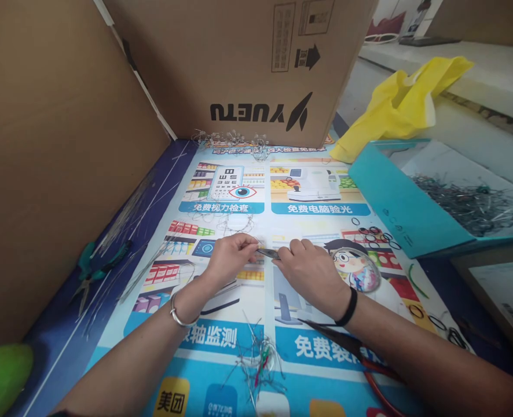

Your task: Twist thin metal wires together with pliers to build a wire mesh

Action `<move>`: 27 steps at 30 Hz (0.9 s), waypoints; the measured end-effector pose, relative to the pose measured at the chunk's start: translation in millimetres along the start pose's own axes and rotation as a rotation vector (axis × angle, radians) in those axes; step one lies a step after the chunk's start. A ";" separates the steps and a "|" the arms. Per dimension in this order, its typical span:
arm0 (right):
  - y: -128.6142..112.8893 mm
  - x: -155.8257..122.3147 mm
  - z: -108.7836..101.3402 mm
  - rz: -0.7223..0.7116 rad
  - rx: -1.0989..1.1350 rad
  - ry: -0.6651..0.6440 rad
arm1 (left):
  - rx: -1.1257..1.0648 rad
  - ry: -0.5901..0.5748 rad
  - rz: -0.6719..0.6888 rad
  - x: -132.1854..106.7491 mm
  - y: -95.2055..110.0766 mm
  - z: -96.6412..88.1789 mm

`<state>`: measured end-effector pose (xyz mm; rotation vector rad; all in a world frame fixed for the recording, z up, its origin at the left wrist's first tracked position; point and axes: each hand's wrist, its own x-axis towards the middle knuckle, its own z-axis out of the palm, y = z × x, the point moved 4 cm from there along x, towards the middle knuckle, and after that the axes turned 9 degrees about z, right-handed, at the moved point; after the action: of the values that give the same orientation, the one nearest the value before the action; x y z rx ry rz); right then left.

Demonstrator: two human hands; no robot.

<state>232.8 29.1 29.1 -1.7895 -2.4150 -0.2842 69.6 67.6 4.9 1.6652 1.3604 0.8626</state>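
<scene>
Over the middle of the printed sheet, my left hand (pixel 234 255) is closed in a pinch, with what looks like a thin wire at its fingertips. My right hand (pixel 311 269) is wrapped around small pliers (pixel 268 253); their narrow metal jaws point left and reach my left fingertips, while the handles are hidden in my palm. Scissors (pixel 337 336) with red handles lie partly beneath my right forearm. A tangle of wire pieces (pixel 259 362) rests between my forearms. Thin wire loops (pixel 234 222) lie just beyond my left hand.
Cardboard panels (pixel 248 69) stand at the back and left. Teal-handled pliers (pixel 95 266) and straight wires (pixel 126 220) lie left. A blue box (pixel 408 202) of wire pieces stands right, near a yellow cloth (pixel 395 110) and black rings (pixel 373 231). A green object (pixel 8 370) sits lower left.
</scene>
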 end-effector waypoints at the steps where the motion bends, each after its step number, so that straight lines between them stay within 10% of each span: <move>1: -0.1 0.0 -0.3 -0.002 0.003 0.005 | -0.014 0.004 -0.014 0.3 -0.2 -0.2; 27: -0.6 -1.8 0.7 -0.030 0.030 -0.034 | 0.066 0.029 -0.027 1.4 -2.6 -0.4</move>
<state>232.8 27.5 28.0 -1.7617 -2.4573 -0.2209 68.3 69.3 2.8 1.6858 1.4418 0.8373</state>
